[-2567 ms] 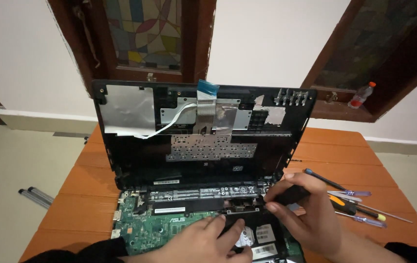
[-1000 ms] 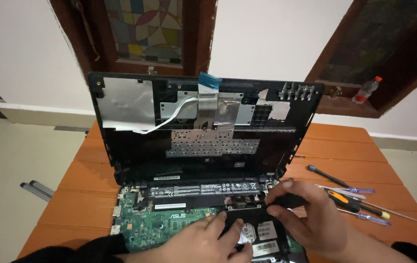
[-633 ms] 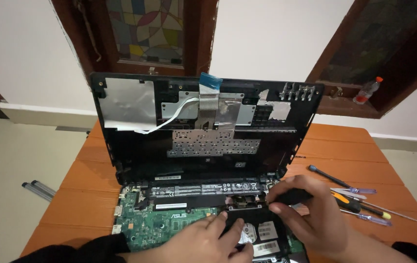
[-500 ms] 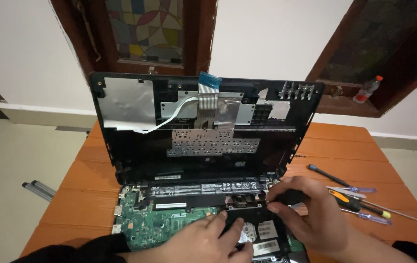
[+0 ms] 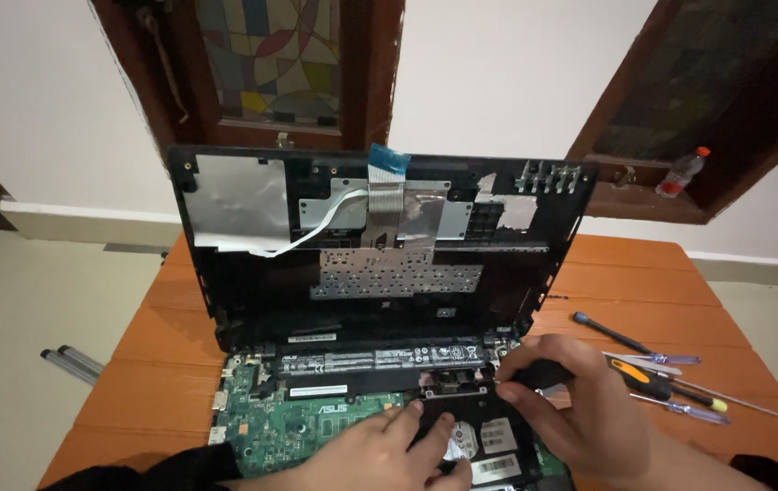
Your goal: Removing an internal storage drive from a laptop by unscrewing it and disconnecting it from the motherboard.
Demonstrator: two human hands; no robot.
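At lower centre, the left hand (image 5: 389, 455) presses flat on the silver-labelled hard drive (image 5: 466, 441) while the right hand (image 5: 580, 414) pinches a black-handled tool (image 5: 534, 373); keep it steady and vertical.

Green circuit board (image 5: 289, 423) showing under black laptop shell (image 5: 253, 309); orange wooden surface (image 5: 643, 291); screwdrivers (image 5: 671, 386) looking purple, possibly yellow-tipped.

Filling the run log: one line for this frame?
left hand: on hard drive | right hand: gripping black tool | laptop: opened up
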